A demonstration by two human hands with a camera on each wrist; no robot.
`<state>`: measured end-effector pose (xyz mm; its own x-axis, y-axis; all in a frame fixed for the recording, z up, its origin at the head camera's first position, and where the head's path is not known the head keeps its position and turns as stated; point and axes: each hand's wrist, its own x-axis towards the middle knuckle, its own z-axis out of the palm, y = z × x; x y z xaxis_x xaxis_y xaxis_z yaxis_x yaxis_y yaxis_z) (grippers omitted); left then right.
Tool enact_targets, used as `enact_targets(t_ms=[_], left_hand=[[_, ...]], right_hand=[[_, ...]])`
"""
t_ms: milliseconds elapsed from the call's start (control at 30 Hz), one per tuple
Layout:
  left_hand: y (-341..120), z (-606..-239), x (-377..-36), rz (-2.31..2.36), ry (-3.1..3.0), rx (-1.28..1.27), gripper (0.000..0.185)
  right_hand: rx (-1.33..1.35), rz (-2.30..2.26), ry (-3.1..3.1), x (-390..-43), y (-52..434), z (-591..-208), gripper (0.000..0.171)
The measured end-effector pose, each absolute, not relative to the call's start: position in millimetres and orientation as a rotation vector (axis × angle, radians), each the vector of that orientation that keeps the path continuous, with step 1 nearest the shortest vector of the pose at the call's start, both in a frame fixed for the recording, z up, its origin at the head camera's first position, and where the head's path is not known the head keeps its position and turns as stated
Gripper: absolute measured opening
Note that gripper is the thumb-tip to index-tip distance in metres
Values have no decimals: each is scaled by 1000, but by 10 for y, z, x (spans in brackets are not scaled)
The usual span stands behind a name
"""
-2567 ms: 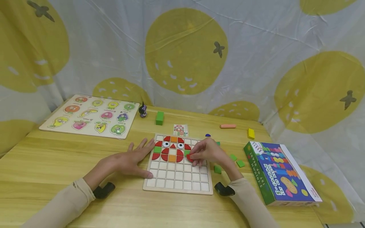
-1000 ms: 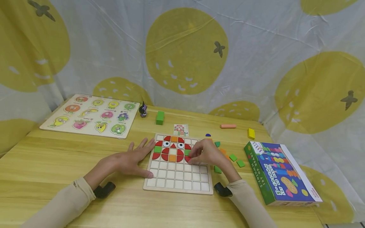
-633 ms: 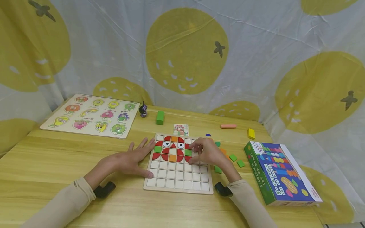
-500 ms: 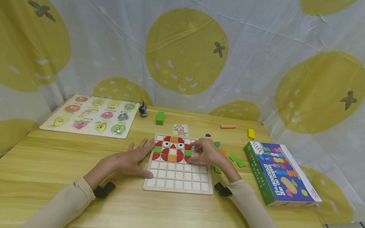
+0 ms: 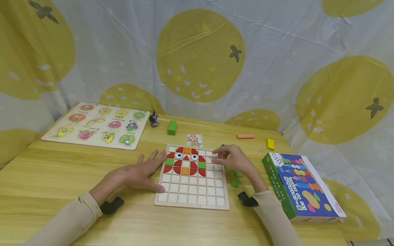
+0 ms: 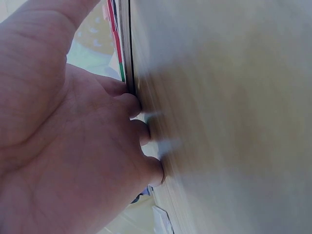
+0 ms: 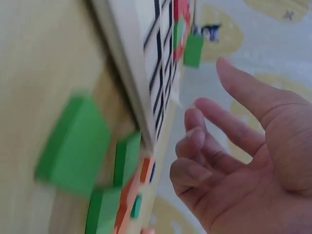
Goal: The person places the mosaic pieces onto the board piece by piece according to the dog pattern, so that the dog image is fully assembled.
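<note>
A wooden grid board (image 5: pixel 193 200) lies on the table with red, orange and green tiles and two eye pieces forming an owl-like face in its upper left. My left hand (image 5: pixel 135 176) lies spread at the board's left edge, fingertips and thumb touching it. Over the right columns hovers my right hand (image 5: pixel 234 160), thumb and fingers apart; the right wrist view shows nothing between them. The red quarter-round tile (image 5: pixel 202 172) sits in its square below the green square tile (image 5: pixel 201 165). Just behind the board is a small pattern card (image 5: pixel 194 140).
Loose green tiles (image 5: pixel 234 182) lie right of the board, partly hidden by my right hand. A bead-set box (image 5: pixel 307 188) stands farther right. Fruit puzzle board (image 5: pixel 98 126) at back left; a dark figurine (image 5: pixel 153 119), green block (image 5: pixel 172 127), pink stick (image 5: pixel 245 136) and yellow block (image 5: pixel 270 144) behind.
My right hand has set the red quarter-round tile in its square, let go of it, and moved up and right with fingers opened. My left hand has stayed put.
</note>
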<state>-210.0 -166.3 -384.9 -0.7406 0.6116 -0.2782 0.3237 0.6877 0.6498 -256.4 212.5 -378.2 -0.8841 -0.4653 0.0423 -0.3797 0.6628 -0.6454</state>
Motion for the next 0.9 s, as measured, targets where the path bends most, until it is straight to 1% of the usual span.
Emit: enact_targets(t_ms=[167,400,533,900], left_hand=[[-1670,-3855,-2109,788,2415,726,125],[-1675,-3843,-2101,801,2408,733,125],[-1678,-3823,-2092,812,2403,738,124],[-1694,-3829,-2103,789,2410,727,124]], right_hand=[[-608,-1060,2801,-2638,2469,-3798,31],[-465,-1075,2810,-2707,2752,-3899,33],[-393,-1081,2802,-2733,2827,-3932,35],[-374,-1046,2826,-2749,2883,-3970,31]])
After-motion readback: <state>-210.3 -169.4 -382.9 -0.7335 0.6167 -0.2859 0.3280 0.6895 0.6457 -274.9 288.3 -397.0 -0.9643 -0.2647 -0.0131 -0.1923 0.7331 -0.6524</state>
